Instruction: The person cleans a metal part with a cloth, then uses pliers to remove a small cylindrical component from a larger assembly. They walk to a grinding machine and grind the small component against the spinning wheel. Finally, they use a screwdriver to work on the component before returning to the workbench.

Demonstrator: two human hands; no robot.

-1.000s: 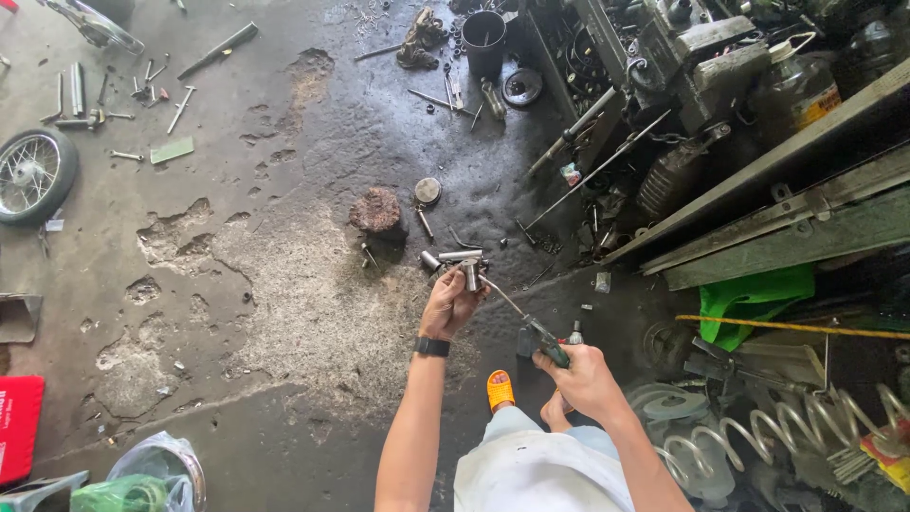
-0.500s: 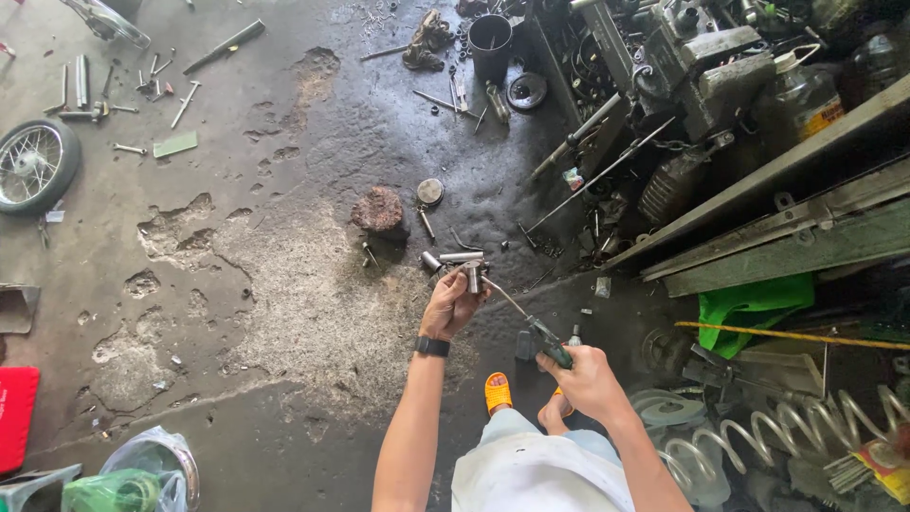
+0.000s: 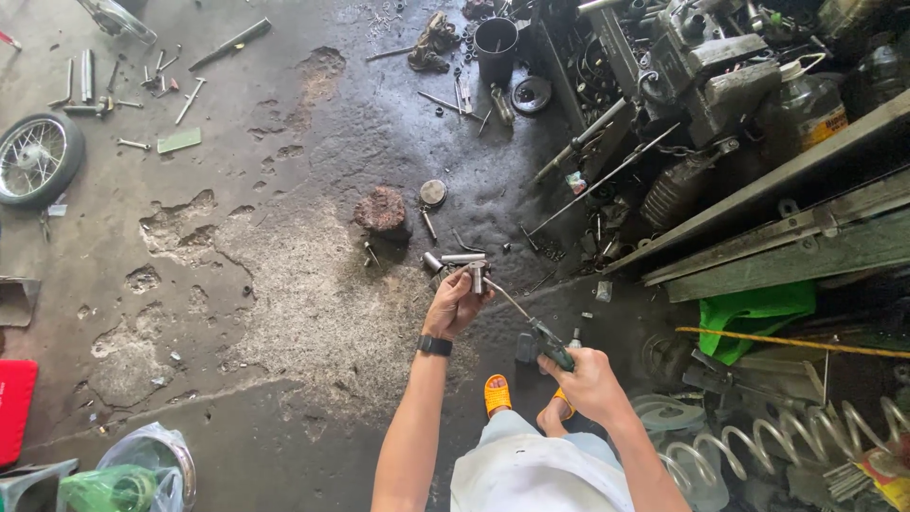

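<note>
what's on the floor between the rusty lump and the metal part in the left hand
In the head view, a short bolt lies between the rusty lump and the metal part held by the left hand.

Wheel (image 3: 36, 157) cut by left edge, red box (image 3: 13, 410) cropped at lower left, screwdriver (image 3: 536, 330) handle hidden in right hand (image 3: 590, 381), floor bolts too small to identify.

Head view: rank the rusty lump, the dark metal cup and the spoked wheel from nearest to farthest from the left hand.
Measured from the left hand, which grips a metal part:
1. Rusty lump, on the floor just beyond the hand and slightly to its left.
2. Dark metal cup, far ahead by the pile of engine parts.
3. Spoked wheel, at the far left edge of the view.
</note>
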